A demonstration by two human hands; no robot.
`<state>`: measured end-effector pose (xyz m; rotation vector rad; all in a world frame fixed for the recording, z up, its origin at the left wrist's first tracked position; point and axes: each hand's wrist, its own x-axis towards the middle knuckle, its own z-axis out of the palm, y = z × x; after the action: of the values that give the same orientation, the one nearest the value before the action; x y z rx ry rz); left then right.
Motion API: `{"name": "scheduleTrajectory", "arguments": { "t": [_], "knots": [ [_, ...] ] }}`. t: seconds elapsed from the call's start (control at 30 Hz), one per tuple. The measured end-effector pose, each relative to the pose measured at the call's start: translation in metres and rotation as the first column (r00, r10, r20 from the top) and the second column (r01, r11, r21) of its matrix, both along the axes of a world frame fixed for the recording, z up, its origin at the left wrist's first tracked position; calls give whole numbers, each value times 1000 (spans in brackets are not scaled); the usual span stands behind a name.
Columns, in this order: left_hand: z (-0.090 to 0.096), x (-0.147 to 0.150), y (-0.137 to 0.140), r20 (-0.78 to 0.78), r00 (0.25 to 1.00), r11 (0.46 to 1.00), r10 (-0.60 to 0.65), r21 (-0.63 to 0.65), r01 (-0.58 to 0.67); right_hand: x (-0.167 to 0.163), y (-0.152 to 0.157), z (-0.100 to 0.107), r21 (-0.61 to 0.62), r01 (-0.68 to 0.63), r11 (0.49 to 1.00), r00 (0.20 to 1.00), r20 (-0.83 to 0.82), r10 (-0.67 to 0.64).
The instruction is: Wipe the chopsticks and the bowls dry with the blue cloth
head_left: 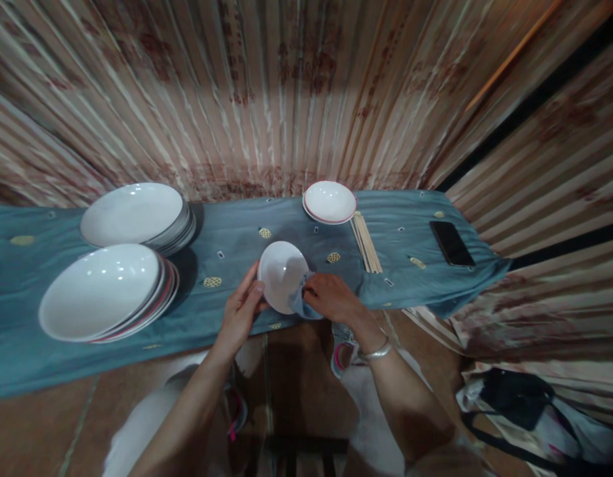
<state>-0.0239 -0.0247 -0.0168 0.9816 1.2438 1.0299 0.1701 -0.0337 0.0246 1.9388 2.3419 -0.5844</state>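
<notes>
my left hand [241,308] pinches the rim of a smooth, round white bowl [280,268], thumb at the edge, fingers around its outside; my right hand [331,296], fingers curled together, pinches a crumpled blue cloth [300,301] against the bowl's near right side. the bowl is at the table's near edge, seemingly tilted, above a teal pineapple-print tablecloth [236,228]. pleated, floral curtains [211,99] hang behind.

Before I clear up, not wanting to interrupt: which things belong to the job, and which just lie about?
Job: small white bowl, left hand gripping it; blue cloth in right hand; probably front stack, rear stack, red-rimmed bowl.
Apparently lying about: phone, chopsticks.
</notes>
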Motion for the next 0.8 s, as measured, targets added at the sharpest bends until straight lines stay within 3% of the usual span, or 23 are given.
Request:
{"name": "scheduleTrajectory", "arguments": {
  "t": [0.2, 0.33, 0.53, 0.8],
  "knots": [
    [0, 0, 0, 0, 1000, 1000, -11, -4, 11, 5, -1, -4, -16, -85, 996, 981, -174, 81],
    [1, 1, 0, 22, 1000, 1000, -3, -4, 3, 6, 0, -10, -38, -169, 985, 908, -395, 141],
    [1, 1, 0, -9, 1000, 1000, -7, 12, 8, 0, 1, -22, -77, -157, 985, 710, -702, 59],
    [-8, -2, 4, -87, 996, 997, -6, 79, 13, -21, 3, -28, -44, -35, 998, 398, -917, -27]
  ]
}}
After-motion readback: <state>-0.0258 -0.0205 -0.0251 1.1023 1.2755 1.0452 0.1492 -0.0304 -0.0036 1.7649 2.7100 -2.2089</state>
